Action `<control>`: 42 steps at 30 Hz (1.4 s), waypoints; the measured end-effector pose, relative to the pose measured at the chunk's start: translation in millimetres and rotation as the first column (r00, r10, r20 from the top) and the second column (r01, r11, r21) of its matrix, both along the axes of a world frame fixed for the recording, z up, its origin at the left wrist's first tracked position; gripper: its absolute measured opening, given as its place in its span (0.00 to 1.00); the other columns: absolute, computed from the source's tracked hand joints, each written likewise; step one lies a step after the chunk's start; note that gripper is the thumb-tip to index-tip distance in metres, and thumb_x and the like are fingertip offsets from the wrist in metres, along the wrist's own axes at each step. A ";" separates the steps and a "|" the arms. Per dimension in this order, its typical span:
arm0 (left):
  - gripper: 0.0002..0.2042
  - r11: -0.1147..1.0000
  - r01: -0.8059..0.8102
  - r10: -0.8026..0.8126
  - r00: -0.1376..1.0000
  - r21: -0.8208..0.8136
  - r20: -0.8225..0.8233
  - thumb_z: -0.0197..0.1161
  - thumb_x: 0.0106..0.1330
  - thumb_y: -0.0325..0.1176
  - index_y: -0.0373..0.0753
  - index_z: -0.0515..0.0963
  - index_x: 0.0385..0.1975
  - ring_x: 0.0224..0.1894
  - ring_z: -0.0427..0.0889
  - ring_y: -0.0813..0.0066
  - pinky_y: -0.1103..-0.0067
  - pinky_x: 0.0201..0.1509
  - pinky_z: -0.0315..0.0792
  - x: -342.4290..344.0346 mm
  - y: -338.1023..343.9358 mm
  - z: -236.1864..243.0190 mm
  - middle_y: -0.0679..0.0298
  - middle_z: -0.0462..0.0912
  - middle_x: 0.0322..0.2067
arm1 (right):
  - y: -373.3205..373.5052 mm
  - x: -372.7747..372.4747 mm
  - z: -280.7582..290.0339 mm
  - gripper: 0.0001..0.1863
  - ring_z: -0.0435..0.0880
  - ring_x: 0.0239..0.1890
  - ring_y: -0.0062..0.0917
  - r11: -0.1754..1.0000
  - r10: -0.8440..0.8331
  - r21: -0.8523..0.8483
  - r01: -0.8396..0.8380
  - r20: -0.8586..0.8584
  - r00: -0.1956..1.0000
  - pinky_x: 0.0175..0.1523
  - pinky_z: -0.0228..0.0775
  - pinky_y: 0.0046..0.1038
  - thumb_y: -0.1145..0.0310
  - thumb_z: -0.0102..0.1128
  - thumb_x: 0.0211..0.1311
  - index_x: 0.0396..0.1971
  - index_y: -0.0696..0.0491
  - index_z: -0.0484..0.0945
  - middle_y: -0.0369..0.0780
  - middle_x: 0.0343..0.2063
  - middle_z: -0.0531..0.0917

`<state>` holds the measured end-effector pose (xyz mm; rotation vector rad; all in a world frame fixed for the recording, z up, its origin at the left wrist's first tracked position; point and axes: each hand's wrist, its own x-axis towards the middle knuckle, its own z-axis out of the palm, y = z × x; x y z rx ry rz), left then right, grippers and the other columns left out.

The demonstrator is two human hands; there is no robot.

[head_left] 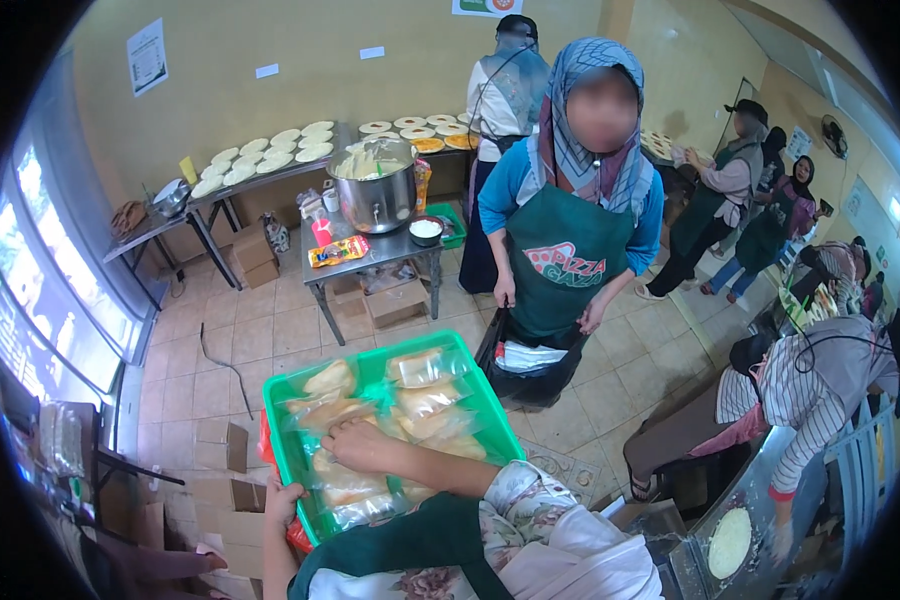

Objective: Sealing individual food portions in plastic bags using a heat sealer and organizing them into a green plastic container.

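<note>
A green plastic tray (490, 410) in front of me holds several clear plastic packs of pale, flat food (427, 403), laid in two rough rows. At the tray's near left side, my left hand (283, 502) is closed on the rim. My right hand (357, 445) reaches across the tray from the right and rests on the packs near its middle. Its fingers look slightly spread, though their tips are partly lost against the plastic. Red-orange plastic (298, 535) shows beneath the tray's left side, next to my left hand.
Facing me, a person in a green apron (580, 265) holds a black bag (530, 370). Behind stands a metal table (370, 262) with a large steel pot (372, 195). Round flatbreads (270, 155) line wall tables. Cardboard boxes (220, 445) lie left; another person (800, 390) bends at right.
</note>
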<state>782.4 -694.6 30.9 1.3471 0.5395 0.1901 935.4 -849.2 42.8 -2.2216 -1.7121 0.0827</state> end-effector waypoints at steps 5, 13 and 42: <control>0.22 0.999 -0.042 0.042 0.999 0.009 0.017 0.50 0.38 0.18 0.36 0.69 0.40 0.19 0.73 0.78 0.83 0.22 0.68 5.0 -2.8 6.0 0.65 0.75 0.22 | 2.5 2.5 0.2 0.13 0.76 0.41 0.41 1.000 -0.007 0.009 0.007 0.003 1.000 0.48 0.66 0.37 0.66 0.52 0.48 0.33 0.58 0.71 0.50 0.37 0.76; 0.25 1.000 0.002 -0.002 1.000 0.023 0.005 0.50 0.38 0.18 0.37 0.67 0.43 0.20 0.73 0.77 0.83 0.22 0.68 3.0 1.5 1.6 0.65 0.75 0.23 | 5.8 -0.4 -6.4 0.16 0.76 0.39 0.39 0.999 -0.033 -0.014 0.033 -0.002 0.999 0.46 0.66 0.36 0.64 0.57 0.46 0.34 0.58 0.71 0.48 0.35 0.76; 0.29 0.994 0.091 -0.089 0.995 0.053 -0.040 0.49 0.39 0.17 0.39 0.65 0.48 0.21 0.73 0.77 0.82 0.24 0.69 7.7 22.8 -25.4 0.65 0.75 0.26 | 2.0 -1.0 -6.6 0.15 0.77 0.38 0.35 0.997 -0.081 0.011 0.081 0.012 0.997 0.42 0.67 0.35 0.61 0.59 0.45 0.30 0.55 0.75 0.42 0.31 0.77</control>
